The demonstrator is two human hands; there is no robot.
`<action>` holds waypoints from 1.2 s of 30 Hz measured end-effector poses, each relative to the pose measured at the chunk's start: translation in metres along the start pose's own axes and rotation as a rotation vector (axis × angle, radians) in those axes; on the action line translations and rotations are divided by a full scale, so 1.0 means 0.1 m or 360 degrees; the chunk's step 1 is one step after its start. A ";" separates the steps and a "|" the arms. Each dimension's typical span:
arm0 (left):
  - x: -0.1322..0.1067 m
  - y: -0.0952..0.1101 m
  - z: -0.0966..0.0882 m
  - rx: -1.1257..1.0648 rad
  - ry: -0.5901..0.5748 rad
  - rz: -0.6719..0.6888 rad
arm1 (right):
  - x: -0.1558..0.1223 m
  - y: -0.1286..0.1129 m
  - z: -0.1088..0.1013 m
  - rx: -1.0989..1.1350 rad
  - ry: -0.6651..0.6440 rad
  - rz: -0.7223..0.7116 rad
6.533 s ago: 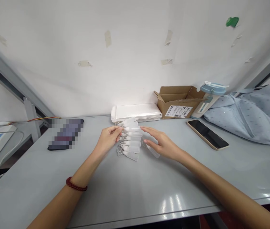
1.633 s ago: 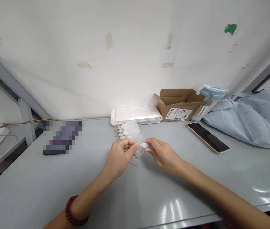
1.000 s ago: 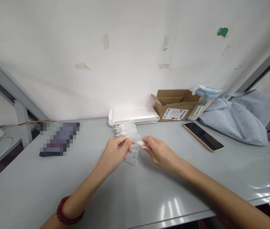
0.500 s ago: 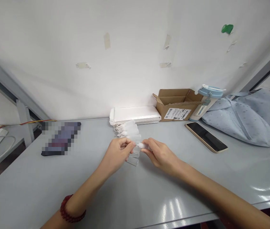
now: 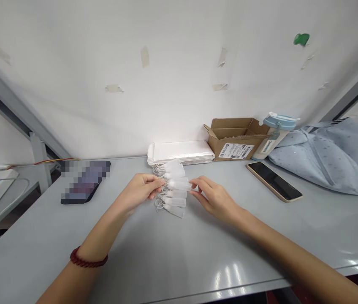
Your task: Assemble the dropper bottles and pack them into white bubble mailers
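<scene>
Several small translucent bottles [image 5: 176, 202] with white caps and thin cord loops lie side by side in a column on the grey table [image 5: 153, 261]. My left hand [image 5: 142, 190], with a dark red braided bracelet on its wrist, pinches the white cord at the cap end of one bottle [image 5: 179, 185] in the row. From the other side my right hand [image 5: 213, 196] holds the bottom end of this same bottle between thumb and index finger. The bottle lies nearly level, level with its neighbours.
Behind the bottles a stack of flat white boxes [image 5: 182, 152] stands against the wall. To its right are an open cardboard box [image 5: 234, 150], a tumbler with a blue lid [image 5: 269, 139], a phone [image 5: 274, 181] and a light blue cloth bag [image 5: 318, 158]. A pixelated dark item [image 5: 85, 183] lies left.
My left hand has moved left and slightly up, uncovering the caps and cords. My right hand has shifted from the cap to the bottom end of the bottle, which now lies in the row.
</scene>
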State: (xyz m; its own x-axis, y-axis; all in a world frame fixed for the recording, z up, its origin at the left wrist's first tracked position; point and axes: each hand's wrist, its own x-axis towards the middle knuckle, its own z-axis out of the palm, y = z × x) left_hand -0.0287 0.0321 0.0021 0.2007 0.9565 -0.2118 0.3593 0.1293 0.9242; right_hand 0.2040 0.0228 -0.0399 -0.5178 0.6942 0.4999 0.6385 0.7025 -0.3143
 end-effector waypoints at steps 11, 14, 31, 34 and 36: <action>0.06 -0.09 0.03 -0.0003 -0.0015 -0.0110 | -0.01 0.02 0.01 -0.0088 -0.0142 0.0051; 0.06 -0.09 0.04 0.0045 0.0026 -0.0130 | -0.01 0.02 0.01 -0.0108 -0.0139 0.0046; 0.10 -0.13 -0.06 0.1065 0.0639 0.0066 | 0.67 0.70 -0.06 -0.0582 -0.0126 0.0377; 0.11 -0.15 -0.06 0.1127 0.0674 0.0091 | 0.81 0.80 -0.02 -0.0580 -0.0217 0.0378; 0.11 -0.16 -0.07 0.1158 0.0686 0.0099 | 0.87 0.85 -0.01 -0.0558 -0.0226 0.0408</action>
State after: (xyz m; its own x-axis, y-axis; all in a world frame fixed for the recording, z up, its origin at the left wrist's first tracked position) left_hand -0.0387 0.0422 -0.0132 -0.0723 0.9914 0.1089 0.8855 0.0136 0.4644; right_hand 0.2139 0.1432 -0.0229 -0.3754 0.8705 0.3183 0.8977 0.4270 -0.1089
